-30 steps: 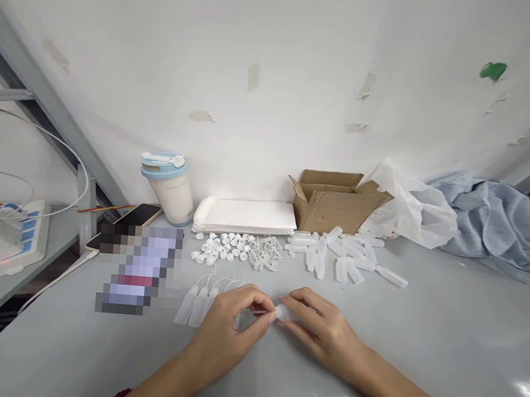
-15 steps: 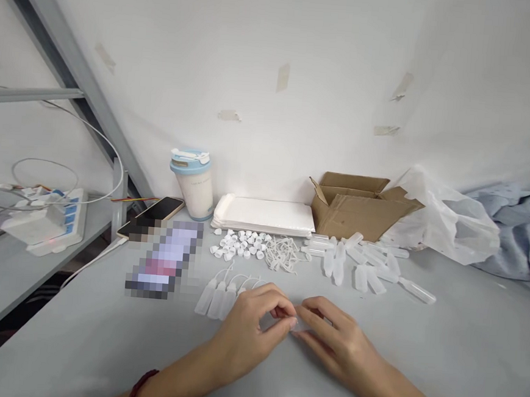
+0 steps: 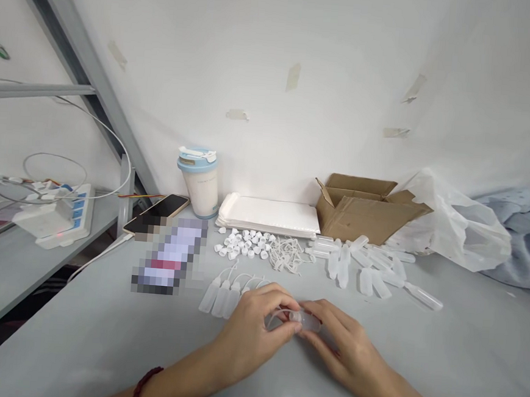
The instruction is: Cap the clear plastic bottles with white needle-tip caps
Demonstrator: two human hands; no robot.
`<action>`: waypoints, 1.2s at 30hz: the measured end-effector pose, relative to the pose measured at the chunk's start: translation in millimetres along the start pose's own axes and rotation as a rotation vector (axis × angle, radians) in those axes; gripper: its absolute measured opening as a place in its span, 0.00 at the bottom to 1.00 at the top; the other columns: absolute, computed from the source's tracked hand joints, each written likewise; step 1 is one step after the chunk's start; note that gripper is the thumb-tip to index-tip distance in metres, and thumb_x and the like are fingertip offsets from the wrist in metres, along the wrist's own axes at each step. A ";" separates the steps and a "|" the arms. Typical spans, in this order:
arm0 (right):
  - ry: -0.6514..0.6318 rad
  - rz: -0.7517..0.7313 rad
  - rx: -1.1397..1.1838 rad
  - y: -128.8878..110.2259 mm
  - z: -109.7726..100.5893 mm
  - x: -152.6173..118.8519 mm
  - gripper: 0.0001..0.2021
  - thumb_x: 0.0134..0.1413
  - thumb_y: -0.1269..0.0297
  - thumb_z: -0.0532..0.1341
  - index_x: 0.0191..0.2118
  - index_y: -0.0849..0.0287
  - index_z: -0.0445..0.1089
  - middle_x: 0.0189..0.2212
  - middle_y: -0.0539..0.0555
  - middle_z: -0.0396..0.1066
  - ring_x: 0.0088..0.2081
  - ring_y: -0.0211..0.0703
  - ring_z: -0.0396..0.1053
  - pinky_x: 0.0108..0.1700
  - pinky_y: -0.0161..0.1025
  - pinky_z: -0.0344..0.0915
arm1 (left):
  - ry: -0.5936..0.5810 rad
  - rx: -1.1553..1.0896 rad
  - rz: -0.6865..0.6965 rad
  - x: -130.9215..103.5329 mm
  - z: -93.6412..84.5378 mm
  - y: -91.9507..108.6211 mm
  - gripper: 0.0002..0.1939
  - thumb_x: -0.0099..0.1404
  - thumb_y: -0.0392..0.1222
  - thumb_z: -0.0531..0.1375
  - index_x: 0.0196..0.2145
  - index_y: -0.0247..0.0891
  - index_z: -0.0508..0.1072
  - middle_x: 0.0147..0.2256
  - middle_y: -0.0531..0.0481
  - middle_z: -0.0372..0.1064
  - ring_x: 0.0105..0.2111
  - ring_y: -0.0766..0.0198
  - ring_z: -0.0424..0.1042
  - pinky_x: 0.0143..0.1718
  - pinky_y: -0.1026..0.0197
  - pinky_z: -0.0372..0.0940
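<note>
Head view: left hand and right hand together pinch one small clear bottle above the table.

Your fingers hide most of the small bottle, so you can't tell whether its cap is on. A pixelated patch covers something near the table's left edge. The blue cloth is cut off at the picture's right edge, your forearms at the bottom.
</note>
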State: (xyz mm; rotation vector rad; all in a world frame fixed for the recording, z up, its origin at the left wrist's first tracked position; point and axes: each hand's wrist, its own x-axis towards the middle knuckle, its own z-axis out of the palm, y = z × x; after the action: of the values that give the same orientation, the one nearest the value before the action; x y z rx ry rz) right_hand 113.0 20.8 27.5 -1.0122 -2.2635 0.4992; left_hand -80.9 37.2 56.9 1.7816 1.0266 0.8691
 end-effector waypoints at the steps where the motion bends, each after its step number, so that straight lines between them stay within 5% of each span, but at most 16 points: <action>1: 0.008 0.002 -0.008 0.1 0.6 -1.1 0.13 0.61 0.69 0.53 0.52 0.58 0.58 0.38 0.57 0.69 0.37 0.42 0.70 0.37 0.39 0.69 | -0.006 -0.027 -0.028 0.1 0.1 0.1 0.07 0.56 0.32 0.60 0.34 0.36 0.74 0.34 0.49 0.71 0.34 0.62 0.71 0.36 0.61 0.67; 5: 0.001 -0.014 -0.037 0.3 3.3 -3.2 0.15 0.62 0.68 0.52 0.53 0.58 0.56 0.37 0.56 0.71 0.35 0.42 0.71 0.35 0.37 0.70 | -0.003 -0.101 -0.140 0.8 0.3 1.7 0.07 0.54 0.34 0.61 0.33 0.36 0.74 0.34 0.48 0.71 0.35 0.61 0.72 0.37 0.61 0.67; 12: -0.016 -0.067 -0.116 -0.3 6.4 0.0 0.15 0.63 0.67 0.50 0.54 0.59 0.55 0.36 0.57 0.73 0.33 0.43 0.73 0.33 0.37 0.71 | 0.024 -0.102 -0.338 2.2 -0.3 1.6 0.07 0.52 0.39 0.62 0.30 0.35 0.73 0.23 0.53 0.68 0.24 0.65 0.68 0.28 0.62 0.64; 24: -0.046 0.063 0.062 -9.5 2.4 0.7 0.17 0.63 0.68 0.49 0.57 0.58 0.53 0.39 0.57 0.72 0.35 0.42 0.72 0.35 0.37 0.69 | -0.058 -0.319 -0.279 0.9 1.1 1.1 0.05 0.54 0.36 0.61 0.31 0.35 0.71 0.25 0.54 0.66 0.27 0.66 0.69 0.32 0.63 0.65; 28: -0.035 0.244 0.361 -16.7 0.5 3.2 0.16 0.63 0.65 0.49 0.55 0.56 0.55 0.31 0.52 0.71 0.29 0.38 0.68 0.31 0.35 0.67 | -0.044 -0.219 -0.167 0.4 1.6 2.2 0.04 0.58 0.35 0.59 0.33 0.36 0.71 0.28 0.53 0.68 0.27 0.66 0.71 0.33 0.62 0.68; 32: -0.041 0.370 0.705 -22.6 -0.8 6.7 0.16 0.64 0.60 0.49 0.55 0.57 0.55 0.32 0.53 0.71 0.32 0.39 0.68 0.34 0.38 0.68 | 0.107 0.119 0.116 -4.4 2.8 -1.4 0.04 0.60 0.33 0.58 0.35 0.37 0.70 0.32 0.50 0.69 0.26 0.67 0.70 0.31 0.62 0.68; 36: -0.038 0.440 0.935 -23.3 -3.5 9.8 0.16 0.63 0.58 0.51 0.53 0.57 0.58 0.34 0.53 0.70 0.32 0.39 0.69 0.41 0.42 0.67 | 0.104 0.389 0.441 -7.4 1.9 -4.4 0.13 0.63 0.32 0.57 0.45 0.37 0.65 0.41 0.44 0.67 0.41 0.59 0.67 0.42 0.57 0.67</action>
State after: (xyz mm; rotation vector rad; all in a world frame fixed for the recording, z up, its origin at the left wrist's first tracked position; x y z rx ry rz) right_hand 97.6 13.8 46.6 -0.9536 -1.4905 1.5723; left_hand -83.5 31.1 51.1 2.3706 0.9260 1.0910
